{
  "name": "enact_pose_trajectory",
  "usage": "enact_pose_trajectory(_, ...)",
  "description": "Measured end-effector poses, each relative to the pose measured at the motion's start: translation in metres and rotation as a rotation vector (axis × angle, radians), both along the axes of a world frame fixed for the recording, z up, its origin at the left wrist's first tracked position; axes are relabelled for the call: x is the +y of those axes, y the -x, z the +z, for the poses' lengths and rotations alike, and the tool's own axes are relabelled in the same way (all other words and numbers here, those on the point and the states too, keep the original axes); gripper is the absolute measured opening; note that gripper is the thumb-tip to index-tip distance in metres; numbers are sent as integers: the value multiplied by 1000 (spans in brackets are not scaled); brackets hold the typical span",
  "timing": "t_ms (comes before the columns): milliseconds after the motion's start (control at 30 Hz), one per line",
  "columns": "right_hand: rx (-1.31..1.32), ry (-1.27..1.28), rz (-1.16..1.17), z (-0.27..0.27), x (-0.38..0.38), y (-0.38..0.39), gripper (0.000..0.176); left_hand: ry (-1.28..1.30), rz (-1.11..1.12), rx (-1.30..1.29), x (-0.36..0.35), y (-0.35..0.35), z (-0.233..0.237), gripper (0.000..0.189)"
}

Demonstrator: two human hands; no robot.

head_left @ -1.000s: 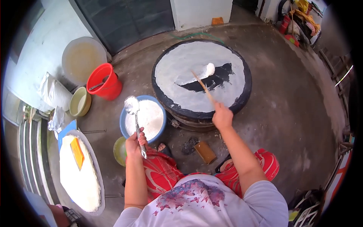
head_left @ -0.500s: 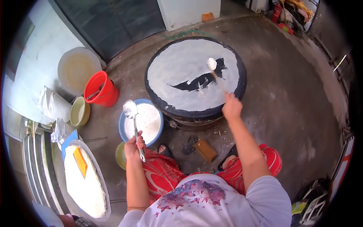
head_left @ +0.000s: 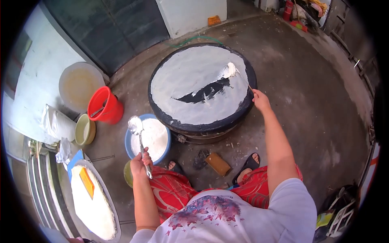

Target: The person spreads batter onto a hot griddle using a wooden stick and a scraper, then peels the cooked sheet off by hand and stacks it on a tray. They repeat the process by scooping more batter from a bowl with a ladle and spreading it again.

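Observation:
My left hand (head_left: pixel 141 165) is closed around the handle of a shiny metal ladle (head_left: pixel 135 124), its wet bowl raised over the near-left side of a blue basin (head_left: pixel 128 146) of white batter (head_left: pixel 152 139). My right hand (head_left: pixel 260 99) grips a thin-handled spreader (head_left: pixel 244 79). White batter coats its head, hiding its shape, and it touches the upper right of a large round black griddle (head_left: pixel 252 87). A thin white layer (head_left: pixel 190 65) covers most of the griddle, leaving a ragged dark strip (head_left: pixel 202 92) across the middle.
Left of the basin stand a red bucket (head_left: pixel 114 111) with a tool inside and a yellowish bowl (head_left: pixel 90 133). An orange scraper (head_left: pixel 86 183) lies on a white-topped round board (head_left: pixel 96 214) at lower left. A brown block (head_left: pixel 218 163) lies between my feet.
My right hand has moved right and slightly up, swinging the spreader's handle rightward. White batter now covers the upper right end of the dark strip. My left hand still holds the ladle near the basin.

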State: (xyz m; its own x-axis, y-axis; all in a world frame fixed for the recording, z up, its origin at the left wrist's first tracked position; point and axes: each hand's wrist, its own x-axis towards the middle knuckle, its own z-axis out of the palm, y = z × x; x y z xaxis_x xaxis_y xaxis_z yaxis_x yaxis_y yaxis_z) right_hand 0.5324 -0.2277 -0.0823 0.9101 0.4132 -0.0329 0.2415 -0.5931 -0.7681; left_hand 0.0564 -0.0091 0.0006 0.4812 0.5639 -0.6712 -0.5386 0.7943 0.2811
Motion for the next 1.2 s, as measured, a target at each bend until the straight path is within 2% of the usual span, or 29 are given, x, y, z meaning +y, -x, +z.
enact_pose_trajectory(133, 82, -17, 166, 17, -24, 4, 28, -32, -1, 6, 0, 0, -1, 29)
enact_pose_trajectory(200, 501, -52, 212, 41, -47, 16, 28, -49, 1, 14, 0, -2, -1, 29)
enact_pose_trajectory(233, 523, -88, 173, 41, -55, 18, 28, -46, 0, 10, 1, -2, -1, 29)
enact_pose_trajectory(267, 523, -84, 172, 24, -54, 10, 28, -42, -1, 8, 0, -1, -2, 28)
enact_pose_trajectory(300, 339, -200, 61, -5, -49, 2, 29, -36, 3, 9, -1, -3, 1, 28)
enact_pose_trajectory(333, 154, -313, -53, -12, -45, 3, 29, -32, -2, 18, -2, -2, -1, 28)
enact_pose_trajectory(367, 142, -212, -51, -17, -39, 3, 29, -19, -10, 2, -1, -2, -3, 29)
enact_pose_trajectory(467, -3, -34, 219, -7, -16, 27, 28, -3, -19, -21, 1, -3, -1, 29)
enact_pose_trajectory(600, 76, 8, 272, 8, -31, 50, 28, -4, -14, -17, -1, -4, 0, 30)
enact_pose_trajectory(700, 32, -48, 27, -2, -45, 53, 28, -42, -30, 6, -3, -4, 0, 30)
enact_pose_trajectory(800, 109, -70, 84, -21, -16, 75, 28, -46, -75, -7, -2, -3, 0, 30)
enact_pose_trajectory(833, -51, -13, 146, -11, -8, 88, 27, -51, -69, 18, -2, -5, 1, 30)
enact_pose_trajectory(867, -48, -13, 152, 1, -7, 98, 27, -53, -84, 15, -3, -6, 4, 30)
enact_pose_trajectory(933, -72, 178, 152, 40, -11, 116, 27, -60, -89, 0, -2, -5, 1, 30)
enact_pose_trajectory(967, -114, 199, 167, 41, -18, 116, 28, -60, -87, -4, -2, -3, 0, 30)
enact_pose_trajectory(1000, -122, 201, 169, 33, -27, 110, 28, -73, -106, -28, -1, -1, -3, 30)
enact_pose_trajectory(1067, -44, 22, 125, 9, -42, 103, 28, -82, -120, -55, -2, 1, -4, 31)
enact_pose_trajectory(1100, 12, -45, 27, 5, -43, 109, 28, -106, -131, -39, -4, 1, -2, 31)
enact_pose_trajectory(1133, 11, -40, 32, -11, -36, 110, 28, -128, -143, -22, -5, 2, -1, 31)
enact_pose_trajectory(1200, 129, -186, 34, -53, -17, 110, 28, -126, -145, -33, -4, 2, -2, 31)
